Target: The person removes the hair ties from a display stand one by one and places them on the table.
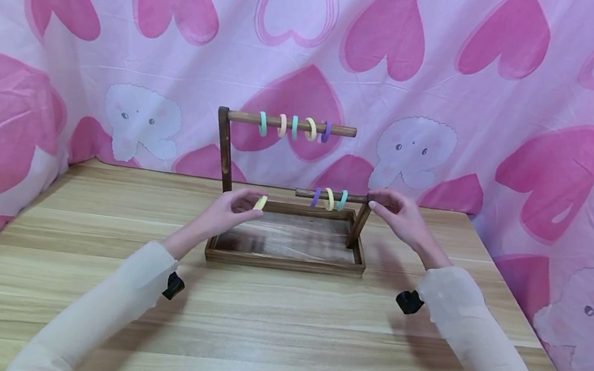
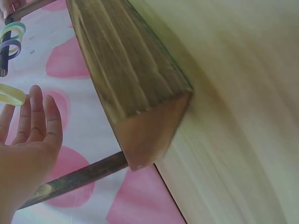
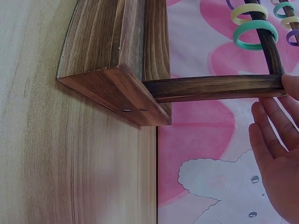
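Sleeves low in frame; my left hand (image 1: 231,207) pinches a yellow ring (image 1: 260,202) at centre, my right hand (image 1: 398,212) pinches the low rod (image 1: 330,196). Three rings hang there, so I judge one more remains.

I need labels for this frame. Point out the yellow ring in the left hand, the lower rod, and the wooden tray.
yellow ring (image 1: 260,203), head view, its middle band.
lower rod (image 1: 305,193), head view, bare left end.
wooden tray (image 1: 283,263), head view, front wall.
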Demonstrator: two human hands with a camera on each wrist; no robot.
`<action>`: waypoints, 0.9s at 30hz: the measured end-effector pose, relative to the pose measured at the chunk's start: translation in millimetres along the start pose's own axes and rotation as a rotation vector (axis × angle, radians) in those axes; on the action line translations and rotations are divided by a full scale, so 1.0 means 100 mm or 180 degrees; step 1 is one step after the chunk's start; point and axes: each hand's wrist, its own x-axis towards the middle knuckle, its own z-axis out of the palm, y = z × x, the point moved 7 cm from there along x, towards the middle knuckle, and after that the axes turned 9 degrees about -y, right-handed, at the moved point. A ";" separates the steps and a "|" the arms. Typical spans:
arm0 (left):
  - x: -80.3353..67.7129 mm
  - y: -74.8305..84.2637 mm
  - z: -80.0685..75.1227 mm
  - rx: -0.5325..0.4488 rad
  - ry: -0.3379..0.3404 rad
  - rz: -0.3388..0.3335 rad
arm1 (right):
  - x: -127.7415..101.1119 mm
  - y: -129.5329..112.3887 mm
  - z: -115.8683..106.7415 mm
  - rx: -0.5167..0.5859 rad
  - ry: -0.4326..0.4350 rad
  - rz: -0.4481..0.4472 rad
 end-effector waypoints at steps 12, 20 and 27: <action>-0.26 -0.22 -0.01 0.0236 -0.0232 0.0014 | 0.03 0.12 -0.01 0.0016 -0.0001 -0.0017; -0.42 -0.27 -0.03 0.0357 -0.0235 -0.0085 | 0.03 0.13 -0.01 0.0038 0.0018 0.0047; -0.53 -0.26 -0.02 0.0507 -0.0307 0.0036 | 0.02 0.11 0.00 0.0036 -0.0006 0.0014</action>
